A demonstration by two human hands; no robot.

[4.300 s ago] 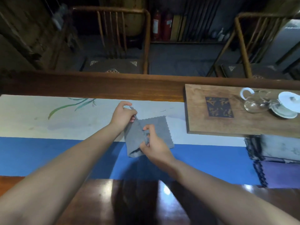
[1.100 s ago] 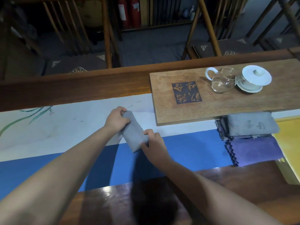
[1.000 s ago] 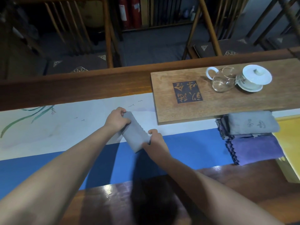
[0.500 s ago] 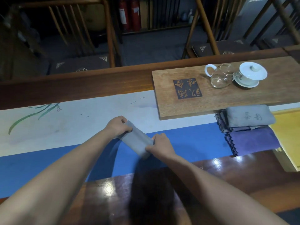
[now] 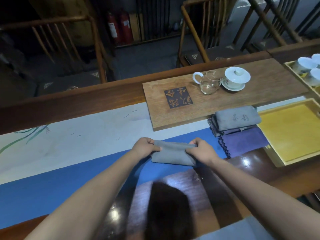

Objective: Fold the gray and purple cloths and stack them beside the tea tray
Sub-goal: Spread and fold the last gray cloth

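Observation:
A folded gray cloth (image 5: 171, 154) lies as a narrow strip on the blue band of the table runner. My left hand (image 5: 145, 148) pinches its left end and my right hand (image 5: 202, 150) pinches its right end, lifting the top edge slightly. To the right, a folded gray cloth with embroidered characters (image 5: 237, 119) sits on a stack of dark-edged cloths, with a purple cloth (image 5: 244, 142) spread in front of it. This stack lies against the near edge of the wooden tea tray (image 5: 173, 115).
On the tea tray stand a glass pitcher (image 5: 208, 82) and a white lidded cup (image 5: 236, 77). A yellow tray (image 5: 292, 130) sits at the right, white cups (image 5: 308, 66) behind it. Wooden chairs (image 5: 69, 49) stand beyond the table. The dark glossy table edge (image 5: 242, 170) is near me.
The gray cloth went from a square being folded to a narrow strip. It turned from diagonal to level, and both hands moved it right, toward the stack. The camera view shifted right.

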